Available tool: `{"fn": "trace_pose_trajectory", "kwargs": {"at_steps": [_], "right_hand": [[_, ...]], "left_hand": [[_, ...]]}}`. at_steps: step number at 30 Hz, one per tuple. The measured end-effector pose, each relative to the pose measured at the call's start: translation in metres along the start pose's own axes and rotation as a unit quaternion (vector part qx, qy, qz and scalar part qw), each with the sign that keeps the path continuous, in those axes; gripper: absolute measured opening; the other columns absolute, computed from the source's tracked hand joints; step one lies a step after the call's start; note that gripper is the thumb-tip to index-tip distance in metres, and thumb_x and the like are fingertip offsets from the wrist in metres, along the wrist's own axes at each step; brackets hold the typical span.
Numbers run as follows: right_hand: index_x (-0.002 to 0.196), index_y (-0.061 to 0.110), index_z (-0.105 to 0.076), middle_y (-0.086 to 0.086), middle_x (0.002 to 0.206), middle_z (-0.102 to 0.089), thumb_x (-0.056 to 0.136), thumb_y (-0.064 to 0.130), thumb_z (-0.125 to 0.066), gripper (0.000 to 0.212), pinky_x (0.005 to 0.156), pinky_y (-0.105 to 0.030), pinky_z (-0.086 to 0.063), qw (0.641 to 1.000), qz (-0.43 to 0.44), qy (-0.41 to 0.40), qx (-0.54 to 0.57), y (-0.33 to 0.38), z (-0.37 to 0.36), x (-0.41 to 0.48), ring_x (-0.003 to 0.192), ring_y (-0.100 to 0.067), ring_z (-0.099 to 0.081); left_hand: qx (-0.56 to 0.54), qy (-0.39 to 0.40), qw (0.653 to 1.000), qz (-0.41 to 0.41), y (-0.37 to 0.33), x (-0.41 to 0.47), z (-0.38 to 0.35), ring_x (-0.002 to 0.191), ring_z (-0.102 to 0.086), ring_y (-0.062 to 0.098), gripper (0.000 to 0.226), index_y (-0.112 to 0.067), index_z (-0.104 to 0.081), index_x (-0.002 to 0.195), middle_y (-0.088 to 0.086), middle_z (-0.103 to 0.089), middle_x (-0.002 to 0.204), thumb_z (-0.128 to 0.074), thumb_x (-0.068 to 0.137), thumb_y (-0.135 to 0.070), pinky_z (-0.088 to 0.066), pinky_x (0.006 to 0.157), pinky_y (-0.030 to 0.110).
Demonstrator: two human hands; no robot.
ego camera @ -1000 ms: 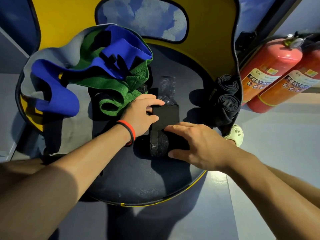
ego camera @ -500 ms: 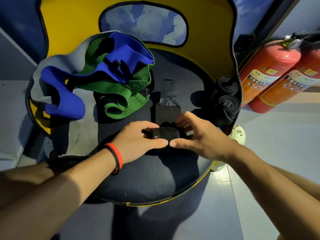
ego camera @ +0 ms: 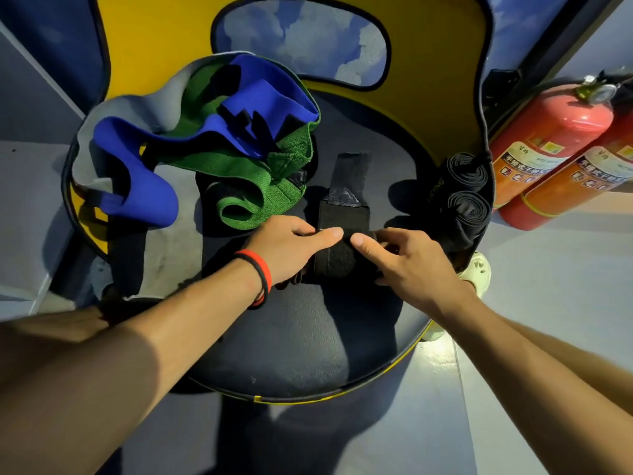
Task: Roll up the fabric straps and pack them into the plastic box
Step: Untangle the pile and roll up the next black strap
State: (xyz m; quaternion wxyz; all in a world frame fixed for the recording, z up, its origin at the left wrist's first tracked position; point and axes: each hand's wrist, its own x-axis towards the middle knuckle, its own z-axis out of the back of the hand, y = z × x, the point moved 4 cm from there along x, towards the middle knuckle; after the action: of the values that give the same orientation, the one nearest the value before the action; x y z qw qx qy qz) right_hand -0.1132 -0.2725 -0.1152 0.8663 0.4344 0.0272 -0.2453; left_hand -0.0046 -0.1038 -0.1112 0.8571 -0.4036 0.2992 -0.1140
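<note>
On a round dark padded seat (ego camera: 308,354), a person's left hand (ego camera: 287,248) and right hand (ego camera: 411,265) curl around a half-rolled black fabric strap (ego camera: 334,260). Even pressure from both sides should hold the roll tight and straight. Two finished black fabric rolls (ego camera: 466,193) sit at the seat's right rim, and a loose green woven strap (ego camera: 274,190) lies beyond. No plastic box is in view.

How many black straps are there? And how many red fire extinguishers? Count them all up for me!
Rolled black straps: 2
Half-rolled black strap, gripped by the left hand and right hand: 1
Red fire extinguishers: 2
Total: 5
</note>
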Motion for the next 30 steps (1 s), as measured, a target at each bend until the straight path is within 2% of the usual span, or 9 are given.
{"fn": "trace_pose_trajectory", "kwargs": {"at_steps": [4, 9, 11, 15, 20, 23, 25, 28, 30], "right_hand": [[0.104, 0.036, -0.073, 0.013, 0.095, -0.075, 0.067, 0.076, -0.070, 0.054, 0.080, -0.036, -0.059, 0.997, 0.009, 0.065, -0.040, 0.003, 0.007, -0.004, 0.085, -0.004, -0.069], [0.084, 0.025, -0.076, 0.002, 0.077, -0.073, 0.066, 0.066, -0.078, 0.044, 0.063, -0.027, -0.052, 0.991, 0.016, 0.130, -0.027, 0.008, 0.015, -0.007, 0.070, -0.012, -0.068], [0.080, 0.017, -0.077, -0.007, 0.073, -0.073, 0.066, 0.054, -0.081, 0.041, 0.060, -0.022, -0.052, 0.983, 0.005, 0.184, 0.024, 0.008, 0.013, -0.011, 0.066, -0.015, -0.070], [0.095, -0.019, -0.063, -0.036, 0.086, -0.062, 0.059, 0.047, -0.084, 0.078, 0.060, -0.021, -0.054, 0.967, -0.062, 0.233, 0.078, 0.001, 0.010, -0.014, 0.066, -0.017, -0.069], [0.098, -0.012, -0.071, -0.024, 0.091, -0.074, 0.042, 0.064, -0.077, 0.095, 0.068, -0.028, -0.062, 0.969, -0.093, 0.218, 0.065, 0.005, 0.011, -0.012, 0.079, -0.025, -0.074], [0.097, -0.007, -0.075, -0.023, 0.095, -0.076, 0.049, 0.060, -0.077, 0.083, 0.079, -0.036, -0.063, 0.969, -0.132, 0.196, 0.067, -0.001, 0.012, -0.010, 0.089, -0.032, -0.075], [0.091, 0.001, -0.078, -0.014, 0.086, -0.078, 0.050, 0.074, -0.072, 0.084, 0.080, -0.042, -0.063, 0.978, -0.114, 0.173, 0.023, -0.002, 0.013, -0.010, 0.080, -0.027, -0.076], [0.082, 0.011, -0.075, -0.005, 0.075, -0.074, 0.063, 0.095, -0.050, 0.090, 0.071, -0.048, -0.060, 0.990, -0.022, 0.075, -0.121, 0.002, 0.012, -0.013, 0.072, -0.022, -0.071], [0.095, 0.018, -0.073, 0.000, 0.090, -0.074, 0.076, 0.086, -0.051, 0.073, 0.073, -0.044, -0.059, 0.983, 0.052, -0.010, -0.175, 0.011, 0.012, -0.017, 0.083, -0.019, -0.069]], "left_hand": [[0.012, 0.023, 0.999, -0.018, 0.003, -0.001, 0.000, 0.090, -0.067, 0.035, 0.073, -0.002, -0.072, 0.098, 0.022, -0.070, 0.095, -0.070, 0.074, -0.071, -0.056, 0.085, 0.049], [0.029, 0.055, 0.998, -0.015, 0.012, -0.013, -0.003, 0.082, -0.070, 0.033, 0.080, -0.008, -0.074, 0.088, 0.018, -0.069, 0.081, -0.066, 0.057, -0.081, -0.060, 0.082, 0.052], [0.045, 0.071, 0.996, -0.006, 0.018, -0.018, -0.005, 0.079, -0.071, 0.031, 0.084, -0.009, -0.075, 0.088, 0.015, -0.070, 0.075, -0.064, 0.055, -0.085, -0.061, 0.081, 0.050], [0.072, 0.090, 0.993, 0.002, 0.022, -0.022, -0.010, 0.058, -0.054, 0.016, 0.090, 0.001, -0.070, 0.092, 0.008, -0.050, 0.062, -0.062, 0.064, -0.083, -0.062, 0.076, 0.043], [0.054, 0.041, 0.997, -0.024, 0.015, -0.027, -0.005, 0.084, -0.067, 0.001, 0.034, -0.029, -0.074, 0.093, -0.012, -0.073, 0.088, -0.076, 0.076, -0.058, -0.049, 0.074, 0.019], [-0.047, 0.097, 0.994, -0.022, 0.019, -0.033, -0.007, 0.083, -0.072, 0.001, 0.039, -0.031, -0.072, 0.104, -0.011, -0.077, 0.094, -0.091, 0.069, -0.030, -0.054, 0.080, 0.025], [-0.082, 0.081, 0.993, -0.012, 0.023, -0.031, -0.008, 0.089, -0.073, 0.003, 0.046, -0.031, -0.075, 0.104, -0.010, -0.077, 0.097, -0.094, 0.062, -0.031, -0.057, 0.088, 0.032], [-0.132, 0.074, 0.988, 0.034, 0.023, -0.027, -0.009, 0.094, -0.073, 0.006, 0.033, -0.029, -0.077, 0.096, -0.008, -0.078, 0.092, -0.091, 0.066, -0.032, -0.058, 0.093, 0.040], [-0.148, 0.083, 0.984, 0.052, 0.022, -0.023, -0.010, 0.096, -0.074, 0.010, 0.021, -0.027, -0.079, 0.092, -0.005, -0.079, 0.091, -0.086, 0.073, -0.030, -0.059, 0.092, 0.041]]}}
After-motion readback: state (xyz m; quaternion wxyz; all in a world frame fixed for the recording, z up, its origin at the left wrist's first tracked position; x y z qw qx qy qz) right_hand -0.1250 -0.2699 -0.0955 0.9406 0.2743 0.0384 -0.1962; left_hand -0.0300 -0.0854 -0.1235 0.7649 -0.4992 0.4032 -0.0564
